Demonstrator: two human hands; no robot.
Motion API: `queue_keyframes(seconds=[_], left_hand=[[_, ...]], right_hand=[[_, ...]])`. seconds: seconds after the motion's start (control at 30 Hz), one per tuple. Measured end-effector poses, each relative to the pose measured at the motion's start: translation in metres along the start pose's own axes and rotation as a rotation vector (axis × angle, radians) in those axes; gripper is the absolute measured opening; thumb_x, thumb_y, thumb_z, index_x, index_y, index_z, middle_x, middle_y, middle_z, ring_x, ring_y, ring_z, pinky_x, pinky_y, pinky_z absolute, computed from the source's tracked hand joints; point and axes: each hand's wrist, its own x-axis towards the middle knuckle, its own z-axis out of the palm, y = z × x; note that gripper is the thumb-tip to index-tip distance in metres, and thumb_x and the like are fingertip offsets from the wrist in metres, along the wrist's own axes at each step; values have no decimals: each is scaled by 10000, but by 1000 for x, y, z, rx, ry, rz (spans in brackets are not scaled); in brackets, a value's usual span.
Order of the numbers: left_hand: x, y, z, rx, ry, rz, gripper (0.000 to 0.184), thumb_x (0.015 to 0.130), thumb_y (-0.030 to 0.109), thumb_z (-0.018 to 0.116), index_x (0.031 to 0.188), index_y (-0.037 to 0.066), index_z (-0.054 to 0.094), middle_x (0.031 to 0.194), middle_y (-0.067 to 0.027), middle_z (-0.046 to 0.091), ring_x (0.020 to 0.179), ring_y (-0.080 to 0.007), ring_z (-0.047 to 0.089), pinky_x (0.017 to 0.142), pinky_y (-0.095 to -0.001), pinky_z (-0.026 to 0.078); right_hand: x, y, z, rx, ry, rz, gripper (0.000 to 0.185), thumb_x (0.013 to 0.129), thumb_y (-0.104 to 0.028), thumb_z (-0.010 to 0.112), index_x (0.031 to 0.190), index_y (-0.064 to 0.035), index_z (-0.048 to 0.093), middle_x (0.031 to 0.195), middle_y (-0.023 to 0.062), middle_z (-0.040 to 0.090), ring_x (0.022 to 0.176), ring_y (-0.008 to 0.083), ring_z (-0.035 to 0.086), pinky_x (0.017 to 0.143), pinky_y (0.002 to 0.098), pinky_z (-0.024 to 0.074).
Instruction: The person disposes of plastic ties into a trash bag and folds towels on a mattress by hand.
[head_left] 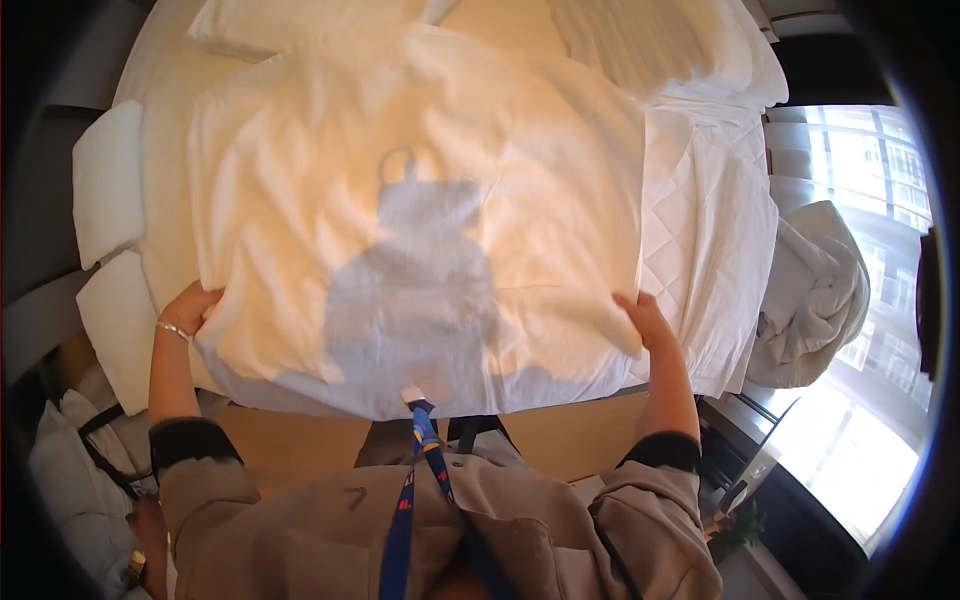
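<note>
A white bed sheet (420,270) is spread over the bed in front of me, its surface wrinkled and my shadow falling across the middle. At its near left corner, my left hand (193,307) is closed around the edge of the cloth; a bracelet circles that wrist. My right hand (645,320) pinches the opposite edge near the right corner, the fingertips partly hidden by the fabric. Between the two hands the sheet's near edge hangs in a shallow curve in front of my body. Beside my right hand lies a white quilted bed cover (685,215).
Two white pillows (108,190) stand along the left side. Another pillow (270,25) and folded bedding (635,45) lie at the far end. A bundled cloth (815,300) sits by the bright window (875,170). My lanyard (425,440) hangs against the near edge.
</note>
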Motion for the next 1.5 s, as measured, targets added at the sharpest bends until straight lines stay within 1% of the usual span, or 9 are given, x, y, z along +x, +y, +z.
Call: queue_keyframes(seconds=[0.27, 0.33, 0.57, 0.67, 0.73, 0.93, 1.2, 1.33, 1.5], left_hand=[[-24, -38, 0, 95, 32, 92, 577, 820, 334, 633, 1237, -16, 441, 1126, -101, 571, 986, -169, 560, 852, -305, 457], [-1, -7, 7, 78, 107, 208, 592, 825, 380, 617, 1228, -19, 448, 1120, -106, 573, 974, -172, 567, 833, -310, 468], [93, 107, 17, -74, 487, 580, 585, 791, 364, 665, 1184, -25, 476, 1108, -100, 577, 942, -176, 574, 805, -312, 482], [61, 131, 39, -214, 138, 498, 524, 809, 326, 655, 1184, 2, 485, 1081, -81, 583, 934, -161, 579, 812, -302, 479], [40, 134, 53, -321, -75, 528, 515, 802, 293, 665, 1170, -22, 492, 1052, -86, 593, 914, -149, 578, 777, -279, 476], [82, 135, 54, 585, 461, 451, 332, 758, 253, 674, 963, -1, 621, 857, -42, 611, 757, -105, 542, 620, -263, 445], [21, 114, 41, 600, 91, 140, 278, 741, 281, 714, 782, 20, 627, 658, 45, 514, 624, -77, 451, 548, -230, 382], [-4, 70, 82, 345, 312, 979, 226, 756, 212, 717, 849, 23, 634, 775, 24, 580, 684, -85, 513, 637, -232, 435], [-46, -2, 150, 701, 65, 936, 185, 769, -7, 569, 941, 42, 615, 856, -11, 616, 798, -87, 547, 693, -229, 444]], right_hand=[[-4, 70, -41, -376, 35, -128, 391, 743, -243, 712, 997, 37, 614, 883, 70, 644, 809, 142, 579, 713, 289, 466], [40, 27, -49, -458, 444, -337, 407, 747, -273, 713, 992, 34, 608, 853, 73, 639, 793, 148, 576, 730, 281, 464], [158, -126, -5, -257, 731, -456, 364, 777, -332, 665, 871, 8, 581, 745, 52, 571, 675, 113, 492, 602, 267, 414], [158, -123, -46, -83, 605, -719, 228, 791, -251, 631, 803, -33, 565, 648, 9, 478, 548, 109, 367, 471, 306, 324], [154, -105, -91, -13, 683, -648, 271, 797, -221, 622, 883, 34, 583, 759, 74, 593, 623, 150, 515, 558, 309, 437], [169, -91, -86, -228, 593, -375, 425, 767, -222, 665, 1068, 52, 545, 995, 155, 592, 880, 205, 565, 748, 296, 464], [158, -65, -134, 246, 128, -501, 499, 844, -113, 580, 1267, 44, 368, 1160, 183, 519, 993, 239, 547, 848, 307, 451], [142, -80, -120, 308, 330, -524, 439, 829, -59, 574, 1243, -5, 440, 1004, 138, 595, 885, 188, 575, 765, 274, 465], [145, -87, -99, 20, 447, -498, 469, 811, -11, 518, 1272, -28, 431, 1006, 144, 595, 849, 184, 572, 753, 289, 459]])
